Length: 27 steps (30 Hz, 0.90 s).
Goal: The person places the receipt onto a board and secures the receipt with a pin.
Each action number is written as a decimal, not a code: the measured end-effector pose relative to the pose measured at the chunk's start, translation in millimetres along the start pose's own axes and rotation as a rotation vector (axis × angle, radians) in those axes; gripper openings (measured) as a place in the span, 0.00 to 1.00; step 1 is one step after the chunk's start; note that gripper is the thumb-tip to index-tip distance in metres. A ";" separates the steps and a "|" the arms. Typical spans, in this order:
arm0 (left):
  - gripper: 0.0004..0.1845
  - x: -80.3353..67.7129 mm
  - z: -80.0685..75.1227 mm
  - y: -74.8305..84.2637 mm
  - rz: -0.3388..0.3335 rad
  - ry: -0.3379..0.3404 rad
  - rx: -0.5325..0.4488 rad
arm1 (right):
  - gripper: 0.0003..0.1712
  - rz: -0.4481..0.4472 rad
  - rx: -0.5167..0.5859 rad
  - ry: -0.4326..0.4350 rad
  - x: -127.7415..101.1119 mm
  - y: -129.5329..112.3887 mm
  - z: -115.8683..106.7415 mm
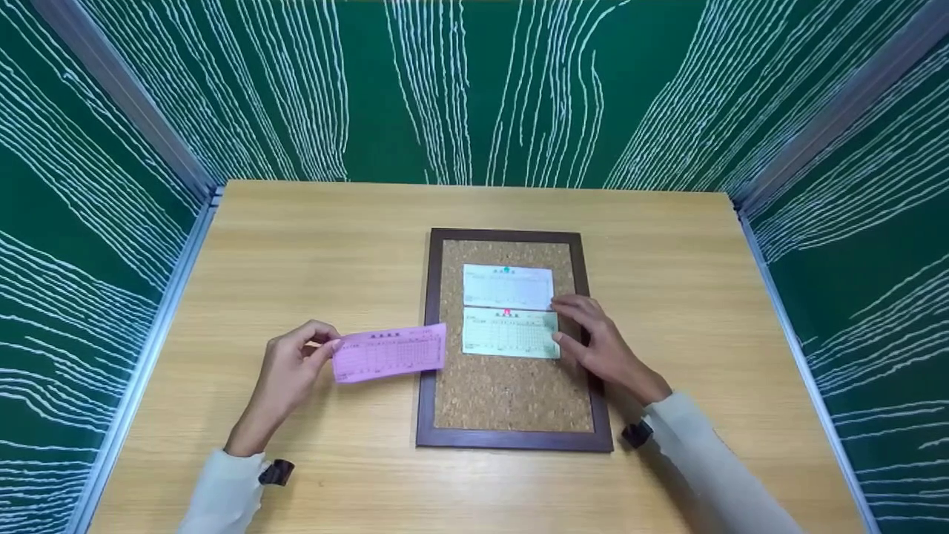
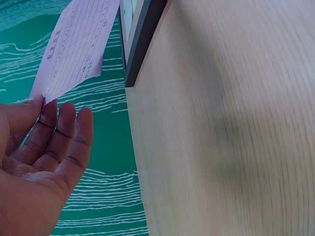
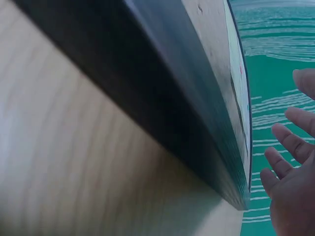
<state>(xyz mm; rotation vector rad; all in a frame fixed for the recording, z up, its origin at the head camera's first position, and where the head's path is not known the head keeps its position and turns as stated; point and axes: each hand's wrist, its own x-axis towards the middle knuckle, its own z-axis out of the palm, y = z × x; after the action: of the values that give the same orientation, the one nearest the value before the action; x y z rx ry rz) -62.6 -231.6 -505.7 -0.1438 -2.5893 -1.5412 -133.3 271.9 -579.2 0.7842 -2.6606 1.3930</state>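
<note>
My left hand (image 1: 289, 367) pinches the left end of a pink printed slip (image 1: 389, 354) between thumb and fingers. The slip's right end hangs over the left frame of a cork board (image 1: 511, 397). On the cork lie a pale blue slip (image 1: 508, 289) with a green pushpin (image 1: 506, 270) at its top and, just below, a pale green slip (image 1: 510, 335) with a red pushpin (image 1: 507, 312). My right hand (image 1: 612, 345) is at the right edges of these slips, fingers apart. In the right wrist view its fingers (image 3: 293, 142) look extended and hold nothing.
The board's dark brown frame (image 1: 515, 440) rests on a light wooden table (image 1: 334, 245). Green panels (image 1: 489, 96) with white wavy lines enclose the back and sides, with metal posts (image 1: 141, 104) at the corners. Each wrist wears a dark band (image 1: 276, 472).
</note>
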 end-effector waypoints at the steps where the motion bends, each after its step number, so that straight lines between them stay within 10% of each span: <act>1: 0.05 0.2 0.4 0.6 0.002 0.000 0.004 | 0.27 -0.007 0.000 -0.003 0.1 -0.8 1.6; 27: 0.06 3.6 8.1 8.4 0.015 -0.016 0.006 | 0.27 -0.118 -0.017 -0.125 3.4 -41.0 28.8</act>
<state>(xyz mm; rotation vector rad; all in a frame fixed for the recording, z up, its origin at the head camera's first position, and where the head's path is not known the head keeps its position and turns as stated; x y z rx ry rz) -65.5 -220.5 -501.6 -0.1760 -2.5987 -1.5340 -112.3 228.8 -564.4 1.0418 -2.6616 1.3339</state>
